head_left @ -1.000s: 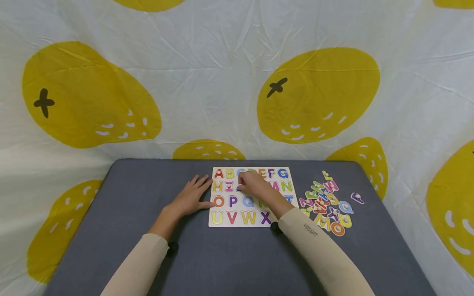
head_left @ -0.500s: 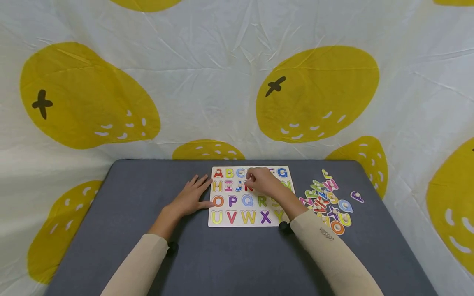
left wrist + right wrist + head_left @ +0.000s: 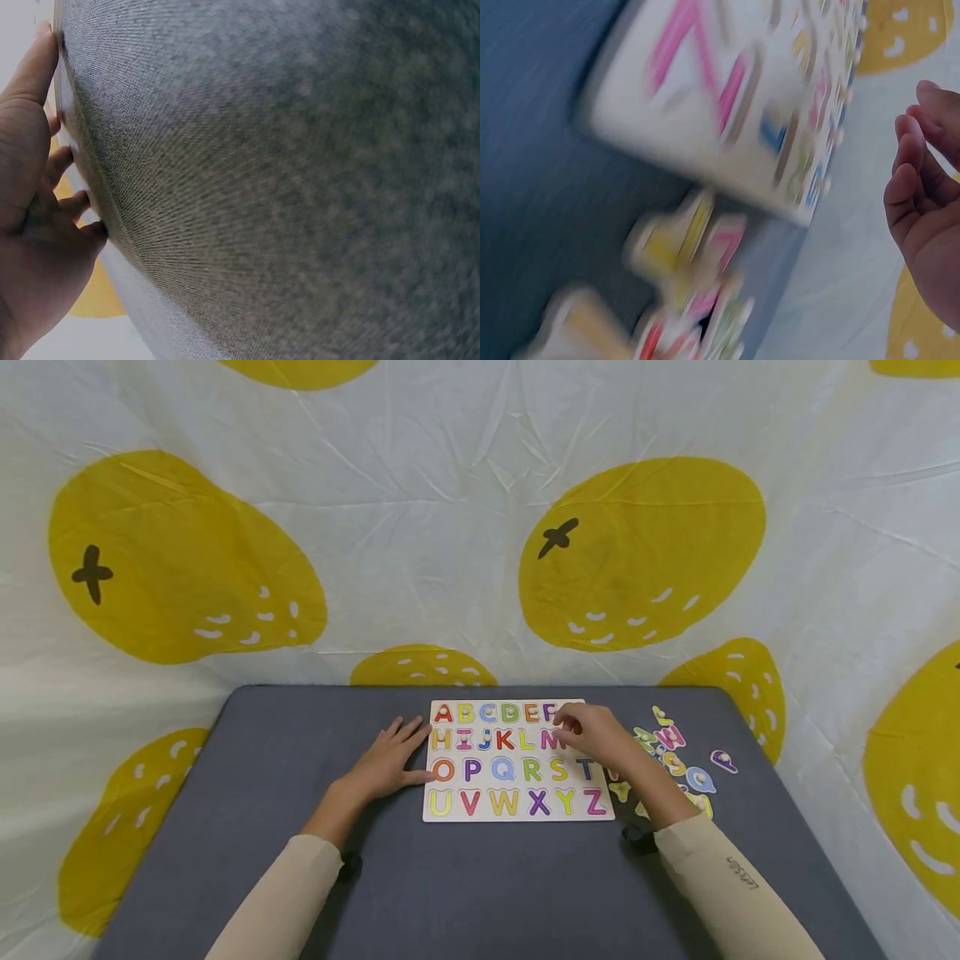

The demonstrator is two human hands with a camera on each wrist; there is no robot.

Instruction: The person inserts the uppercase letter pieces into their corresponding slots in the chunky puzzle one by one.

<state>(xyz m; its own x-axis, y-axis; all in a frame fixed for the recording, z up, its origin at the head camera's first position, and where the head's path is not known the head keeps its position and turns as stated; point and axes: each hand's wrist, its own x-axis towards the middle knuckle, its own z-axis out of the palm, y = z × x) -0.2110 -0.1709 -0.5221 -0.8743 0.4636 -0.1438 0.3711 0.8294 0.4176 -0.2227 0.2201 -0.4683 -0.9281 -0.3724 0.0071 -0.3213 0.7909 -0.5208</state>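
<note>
A white alphabet puzzle board (image 3: 517, 783) lies on the table with rows of coloured letters. Small knobs stand on the pieces in its top row and on the blue J piece (image 3: 485, 739). My left hand (image 3: 384, 758) rests flat with fingers spread, fingertips and thumb at the board's left edge; the left wrist view shows that hand (image 3: 41, 187) low along the grey surface. My right hand (image 3: 596, 735) hovers over the board's upper right part. Its fingers are loosely bent with nothing between them, as the right wrist view of the hand (image 3: 934, 187) also shows.
A heap of loose letter pieces (image 3: 670, 737) lies right of the board, partly behind my right forearm. A purple P piece (image 3: 723, 761) lies apart, farther right. The grey table (image 3: 480, 885) ends at a white curtain (image 3: 420, 560) with yellow fruit prints.
My right hand has lifted off the area of the J and moved right across the board, uncovering the C, D, J, K and L. My left hand has stayed still.
</note>
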